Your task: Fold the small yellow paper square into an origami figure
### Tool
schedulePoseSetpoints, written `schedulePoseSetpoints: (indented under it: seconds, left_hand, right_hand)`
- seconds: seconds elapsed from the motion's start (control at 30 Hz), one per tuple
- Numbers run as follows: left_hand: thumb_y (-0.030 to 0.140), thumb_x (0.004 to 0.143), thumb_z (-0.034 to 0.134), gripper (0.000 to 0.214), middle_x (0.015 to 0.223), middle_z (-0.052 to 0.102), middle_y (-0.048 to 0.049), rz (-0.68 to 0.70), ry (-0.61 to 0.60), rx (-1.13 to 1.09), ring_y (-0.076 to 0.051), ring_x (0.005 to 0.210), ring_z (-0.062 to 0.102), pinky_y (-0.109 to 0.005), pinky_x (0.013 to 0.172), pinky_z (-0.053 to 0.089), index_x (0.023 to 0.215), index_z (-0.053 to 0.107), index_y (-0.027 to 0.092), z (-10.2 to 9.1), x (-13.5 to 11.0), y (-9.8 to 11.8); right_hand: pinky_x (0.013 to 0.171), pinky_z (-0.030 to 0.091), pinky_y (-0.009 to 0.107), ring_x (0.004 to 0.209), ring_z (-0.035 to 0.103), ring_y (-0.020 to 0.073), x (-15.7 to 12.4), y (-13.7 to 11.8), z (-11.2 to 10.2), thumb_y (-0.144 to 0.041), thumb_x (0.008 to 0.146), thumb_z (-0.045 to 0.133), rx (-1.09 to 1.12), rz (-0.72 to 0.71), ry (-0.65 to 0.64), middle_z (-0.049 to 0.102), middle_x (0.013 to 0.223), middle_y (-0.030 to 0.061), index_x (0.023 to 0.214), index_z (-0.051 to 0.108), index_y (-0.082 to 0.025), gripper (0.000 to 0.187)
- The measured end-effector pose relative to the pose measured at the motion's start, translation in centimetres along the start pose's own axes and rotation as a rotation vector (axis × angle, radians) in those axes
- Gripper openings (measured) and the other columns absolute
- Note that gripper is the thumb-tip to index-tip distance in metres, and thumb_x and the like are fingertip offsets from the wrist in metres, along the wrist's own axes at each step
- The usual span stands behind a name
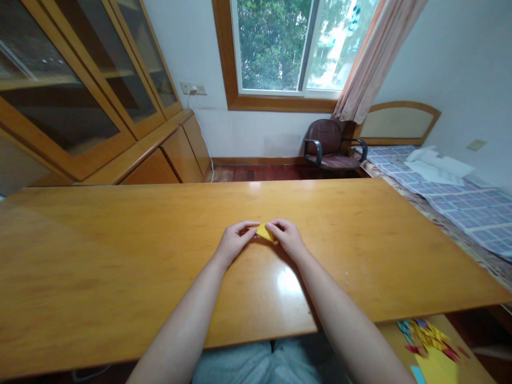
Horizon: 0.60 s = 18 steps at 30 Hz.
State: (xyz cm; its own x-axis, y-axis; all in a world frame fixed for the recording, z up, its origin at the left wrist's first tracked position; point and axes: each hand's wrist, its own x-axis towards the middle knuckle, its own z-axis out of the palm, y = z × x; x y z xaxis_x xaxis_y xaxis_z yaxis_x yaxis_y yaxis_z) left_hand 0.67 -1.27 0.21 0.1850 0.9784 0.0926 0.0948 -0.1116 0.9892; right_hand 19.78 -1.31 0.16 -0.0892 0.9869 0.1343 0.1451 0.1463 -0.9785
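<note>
A small piece of yellow paper (264,231) lies folded on the wooden table (120,240), near its middle. My left hand (234,242) pinches the paper's left side with curled fingers. My right hand (287,238) pinches its right side, fingers closed over the edge. Both hands rest on the tabletop and touch each other's fingertips over the paper. Most of the paper is hidden under the fingers.
Coloured paper sheets and scraps (432,346) lie on a lower surface at the bottom right. A brown armchair (332,144) stands under the window. A bed (460,197) runs along the right; wooden cabinets (100,106) line the left wall.
</note>
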Motion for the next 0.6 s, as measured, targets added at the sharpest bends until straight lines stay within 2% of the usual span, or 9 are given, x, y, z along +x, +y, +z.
schedulePoseSetpoints:
  seconds: [0.23, 0.6]
  left_hand:
    - [0.036, 0.080, 0.067, 0.027, 0.101, 0.075, -0.0062, 0.115, -0.016, 0.230, -0.022, 0.095, 0.068, -0.032, 0.087, 0.053, 0.101, 0.074, 0.021, -0.01, -0.05, 0.04]
    - [0.034, 0.082, 0.065, 0.025, 0.100, 0.075, -0.0060, 0.144, -0.016, 0.306, -0.021, 0.093, 0.069, -0.032, 0.085, 0.054, 0.101, 0.074, 0.021, 0.00, -0.06, 0.03]
  right_hand:
    - [0.057, 0.041, 0.025, 0.058, 0.052, 0.0137, -0.08, 0.01, 0.13, -0.045, 0.082, 0.063, -0.045, -0.032, -0.039, 0.060, 0.061, -0.0003, 0.074, 0.069, -0.017, 0.030]
    - [0.059, 0.041, 0.024, 0.058, 0.052, 0.0125, -0.13, -0.56, 0.14, -0.043, 0.082, 0.064, -0.054, -0.037, -0.051, 0.060, 0.061, -0.0003, 0.073, 0.069, -0.015, 0.029]
